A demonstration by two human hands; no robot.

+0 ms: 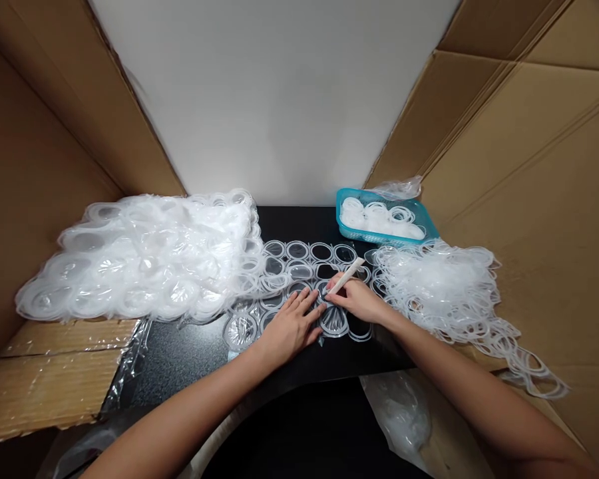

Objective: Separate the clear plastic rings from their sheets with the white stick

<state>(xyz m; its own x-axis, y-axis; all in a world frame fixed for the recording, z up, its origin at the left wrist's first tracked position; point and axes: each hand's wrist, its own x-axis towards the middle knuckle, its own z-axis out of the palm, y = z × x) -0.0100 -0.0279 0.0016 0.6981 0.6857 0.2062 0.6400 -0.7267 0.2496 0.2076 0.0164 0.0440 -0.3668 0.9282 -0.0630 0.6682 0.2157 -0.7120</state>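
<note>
On the black table [184, 352], between large pile [154, 259] and small pile [439, 286], presses the sheet of plastic rings [299, 271], probably light, soft, slippery and best held at the ring edges, under flat left hand [293, 326], and pinches the white tool [348, 274] in right hand [354, 296].

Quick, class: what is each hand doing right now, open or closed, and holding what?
Left hand: open, pressed on the clear ring sheet.
Right hand: closed, holding a pale pen-like tool.
</note>
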